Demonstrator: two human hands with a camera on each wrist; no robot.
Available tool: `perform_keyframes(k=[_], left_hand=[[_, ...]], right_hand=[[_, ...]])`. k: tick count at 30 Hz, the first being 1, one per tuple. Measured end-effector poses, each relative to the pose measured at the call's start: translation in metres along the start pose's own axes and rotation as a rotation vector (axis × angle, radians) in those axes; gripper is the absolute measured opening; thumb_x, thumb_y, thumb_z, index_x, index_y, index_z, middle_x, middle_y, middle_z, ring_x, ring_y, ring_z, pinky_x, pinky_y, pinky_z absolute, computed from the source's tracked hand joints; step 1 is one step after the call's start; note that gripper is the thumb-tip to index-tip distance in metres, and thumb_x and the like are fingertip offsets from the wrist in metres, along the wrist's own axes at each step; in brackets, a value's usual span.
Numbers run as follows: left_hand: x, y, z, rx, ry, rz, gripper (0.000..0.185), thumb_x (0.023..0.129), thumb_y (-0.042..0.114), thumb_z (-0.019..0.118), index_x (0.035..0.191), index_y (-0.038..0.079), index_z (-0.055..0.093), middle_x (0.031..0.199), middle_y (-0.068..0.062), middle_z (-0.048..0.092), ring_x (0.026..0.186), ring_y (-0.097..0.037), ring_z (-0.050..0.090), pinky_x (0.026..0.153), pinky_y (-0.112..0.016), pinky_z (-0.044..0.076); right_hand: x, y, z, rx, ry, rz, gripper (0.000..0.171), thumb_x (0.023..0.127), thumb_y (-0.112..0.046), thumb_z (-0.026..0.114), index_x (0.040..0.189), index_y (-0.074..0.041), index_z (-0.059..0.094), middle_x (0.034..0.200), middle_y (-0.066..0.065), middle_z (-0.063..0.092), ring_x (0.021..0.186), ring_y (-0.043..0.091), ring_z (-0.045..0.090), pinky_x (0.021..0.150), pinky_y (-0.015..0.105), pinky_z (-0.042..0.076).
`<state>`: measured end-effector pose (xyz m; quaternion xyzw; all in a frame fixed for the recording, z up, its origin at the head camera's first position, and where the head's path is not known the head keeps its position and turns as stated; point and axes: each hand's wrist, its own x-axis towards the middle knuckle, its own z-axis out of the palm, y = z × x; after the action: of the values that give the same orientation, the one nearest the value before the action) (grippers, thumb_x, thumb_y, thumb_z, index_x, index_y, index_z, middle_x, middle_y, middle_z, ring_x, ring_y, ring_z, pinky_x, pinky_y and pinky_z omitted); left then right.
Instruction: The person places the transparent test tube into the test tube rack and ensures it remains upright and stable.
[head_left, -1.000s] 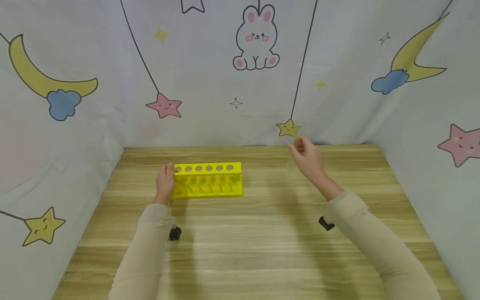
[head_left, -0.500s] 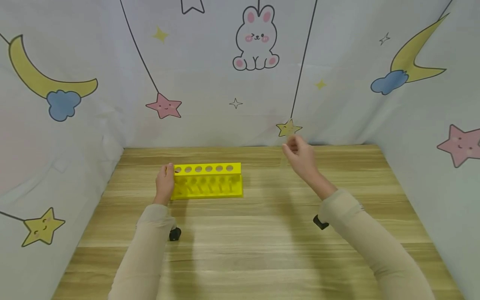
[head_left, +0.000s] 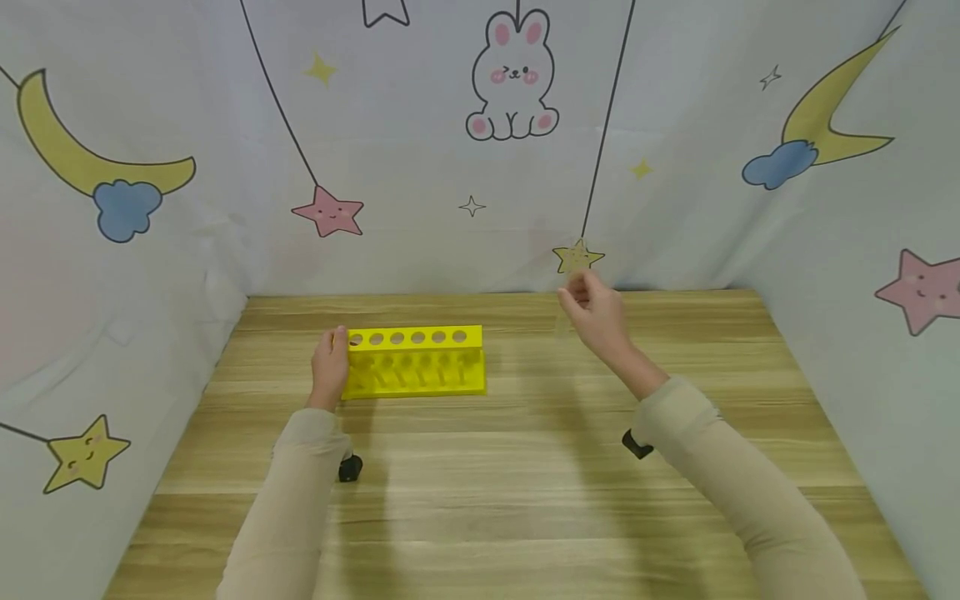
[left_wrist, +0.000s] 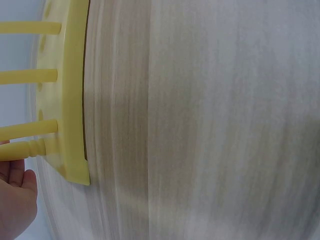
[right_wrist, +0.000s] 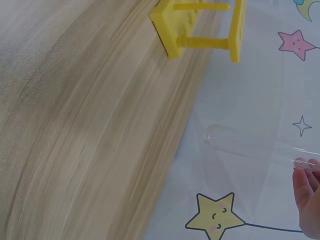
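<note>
A yellow test tube rack (head_left: 416,347) stands on the wooden table, with a row of round holes along its top plate. My left hand (head_left: 330,367) grips its left end; the left wrist view shows the fingers at the end post (left_wrist: 22,149). Right of the rack, my right hand (head_left: 600,321) is raised above the table, pinching a clear test tube (right_wrist: 250,145). The tube is nearly upright, its lower end hanging free below the fingers. It is very faint in the head view. No tube shows in the rack.
The wooden table (head_left: 480,500) spreads in front of the rack and to the right. White printed cloth (head_left: 420,150) hangs close behind the table and along both sides. Each wrist wears a small black device (head_left: 349,467).
My right hand has moved a little to the left with the test tube, slowing in the last half second. My left hand and the rack have stayed put.
</note>
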<state>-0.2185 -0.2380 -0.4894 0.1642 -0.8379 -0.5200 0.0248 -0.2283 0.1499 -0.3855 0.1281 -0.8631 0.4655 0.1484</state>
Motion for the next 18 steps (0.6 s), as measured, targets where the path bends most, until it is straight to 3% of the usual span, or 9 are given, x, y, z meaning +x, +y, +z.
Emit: perform_keyframes(k=[18], left_hand=[[0.000, 0.000, 0.001, -0.007, 0.020, 0.005, 0.060, 0.093, 0.050, 0.021, 0.123, 0.001, 0.038, 0.121, -0.019, 0.045, 0.111, -0.031, 0.039, 0.095, -0.044, 0.031]], right_hand=[[0.005, -0.011, 0.008, 0.003, -0.044, -0.038, 0.021, 0.087, -0.019, 0.054, 0.098, -0.001, 0.053, 0.086, 0.014, 0.059, 0.081, 0.023, 0.058, 0.072, 0.034, 0.050]])
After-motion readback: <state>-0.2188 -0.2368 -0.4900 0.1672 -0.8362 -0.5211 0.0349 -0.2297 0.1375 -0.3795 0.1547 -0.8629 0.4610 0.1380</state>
